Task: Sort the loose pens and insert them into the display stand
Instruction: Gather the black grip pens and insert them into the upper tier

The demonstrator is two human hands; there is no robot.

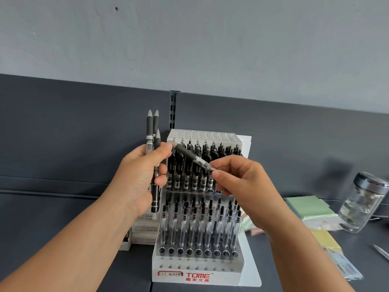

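A white tiered display stand (196,270) marked TOME stands on the dark shelf, with several black and clear pens upright in its middle and upper rows. Its front row of holes is bare. My left hand (139,175) grips a bundle of three pens (152,131), their grey tips pointing up, left of the stand. My right hand (237,178) pinches the clear end of one more pen (190,155), which lies slanted in front of the stand's upper rows. Its tip end reaches the fingertips of my left hand.
Small white boxes (145,230) are stacked left of the stand. To the right lie green (309,207) and yellow (325,239) paper packs and a glass jar with a dark lid (362,203). A dark back panel (84,123) rises behind the shelf.
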